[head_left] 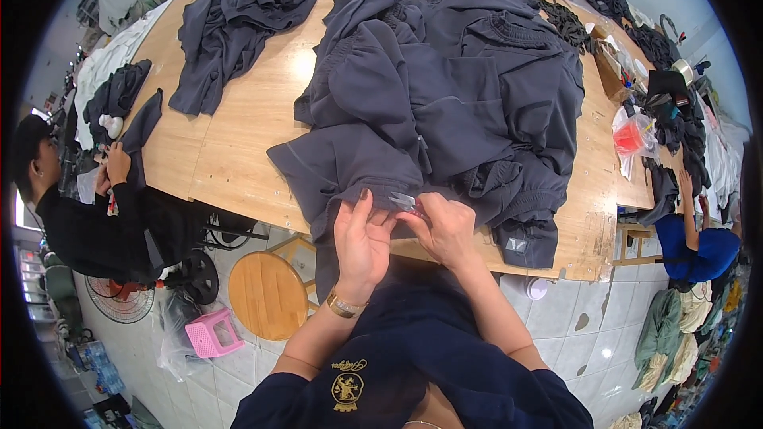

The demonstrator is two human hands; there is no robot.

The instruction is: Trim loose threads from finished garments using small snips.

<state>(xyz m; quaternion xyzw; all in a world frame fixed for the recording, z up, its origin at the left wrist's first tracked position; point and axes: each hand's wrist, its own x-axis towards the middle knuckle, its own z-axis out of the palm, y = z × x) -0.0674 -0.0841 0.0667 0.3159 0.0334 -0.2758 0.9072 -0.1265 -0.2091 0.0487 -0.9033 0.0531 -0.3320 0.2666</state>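
The left hand (362, 242) pinches the near edge of a dark grey garment (373, 167), with the thumb and fingers closed on the cloth. It wears a gold bracelet (343, 306) on the wrist. The right hand (447, 226) sits just beside it, at about 3 o'clock from it. Its fingers are curled shut around small silver snips (404, 201), and the tips of the snips touch the cloth.

The garment hangs over the near edge of the wooden table (230, 151) and joins a big pile of dark grey clothes (469, 87) at 12 o'clock from the hands. A smaller pile of dark clothes (230, 24) lies at 11 o'clock, well apart.

At 7 o'clock, on the tiled floor, stands a round wooden stool (269, 294), with a pink plastic stool (211, 334) just beside it. At 9 o'clock a person in black (87, 222) holds dark cloth. At 3 o'clock a person in blue (699, 246) works near a red plastic bag (632, 137).
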